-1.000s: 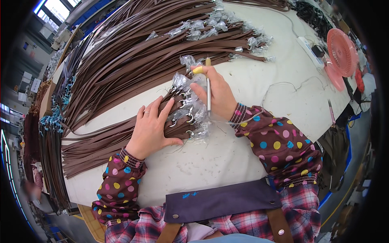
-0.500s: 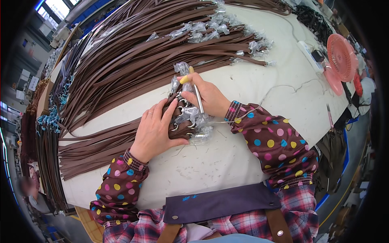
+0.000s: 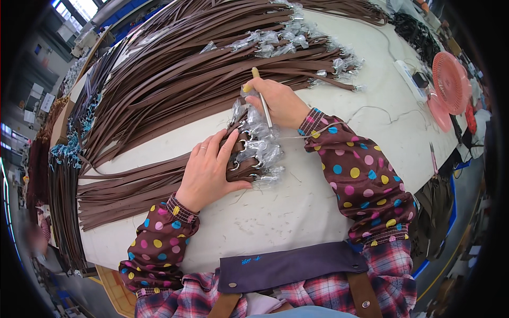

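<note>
Brown straps, flat and narrow, lie side by side in a bundle on the pale surface, running from the left edge toward the middle, where their ends carry shiny metal hooks wrapped in clear plastic. The left hand lies open over this bundle, palm down with fingers spread and thumb held out, resting on the straps just beside the hooks. The right hand is closed around a slim tool, which has a silvery shaft and a yellowish end and stands tilted, its lower end near the wrapped hooks; a yellow cover sits on one of that hand's fingers, close to the topmost plastic. Whether those fingertips also pinch the plastic cannot be told. Beyond both hands, a much larger pile of brown straps sweeps across the surface, with more plastic-wrapped ends toward its right side. At the far left, dark straps with bright blue bits hang over the edge. On the right are a pink fan, a white power strip with a black plug, and a thin grey cord trailing toward the right cuff.
</note>
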### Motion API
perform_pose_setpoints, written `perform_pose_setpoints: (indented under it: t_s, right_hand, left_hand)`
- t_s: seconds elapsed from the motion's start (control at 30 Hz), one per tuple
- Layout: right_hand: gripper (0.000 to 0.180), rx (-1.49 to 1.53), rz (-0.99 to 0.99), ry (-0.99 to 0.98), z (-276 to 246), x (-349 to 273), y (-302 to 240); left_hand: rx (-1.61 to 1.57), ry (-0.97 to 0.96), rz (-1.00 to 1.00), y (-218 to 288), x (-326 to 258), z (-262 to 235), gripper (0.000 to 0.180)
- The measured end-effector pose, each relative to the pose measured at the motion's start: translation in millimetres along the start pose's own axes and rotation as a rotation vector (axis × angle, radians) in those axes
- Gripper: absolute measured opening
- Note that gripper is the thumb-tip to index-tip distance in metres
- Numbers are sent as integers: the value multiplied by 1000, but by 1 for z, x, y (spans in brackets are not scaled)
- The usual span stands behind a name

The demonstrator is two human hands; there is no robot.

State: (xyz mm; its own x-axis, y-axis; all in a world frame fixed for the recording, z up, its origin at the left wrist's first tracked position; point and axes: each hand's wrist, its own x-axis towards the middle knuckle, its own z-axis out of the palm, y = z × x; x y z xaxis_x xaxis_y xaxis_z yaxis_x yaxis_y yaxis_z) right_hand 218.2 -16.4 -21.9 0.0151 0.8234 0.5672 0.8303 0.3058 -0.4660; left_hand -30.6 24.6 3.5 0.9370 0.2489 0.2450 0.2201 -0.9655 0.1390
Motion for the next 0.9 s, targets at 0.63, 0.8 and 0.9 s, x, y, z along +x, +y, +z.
perform_pose_setpoints:
  t_s: [0.63,0.8,0.9]
  right_hand:
    - [31,47,17,153,-6,-44,-53]
    - [38,238,68,76,12,-59,-60]
    - [39,315,64,101,21,-52,-67]
  left_hand:
    - [-165,-39,-64,-38,50,13,115]
    - [-266,-61,-88,-49,39,12,118]
    - [-248,-63,-93,-58,34,9,118]
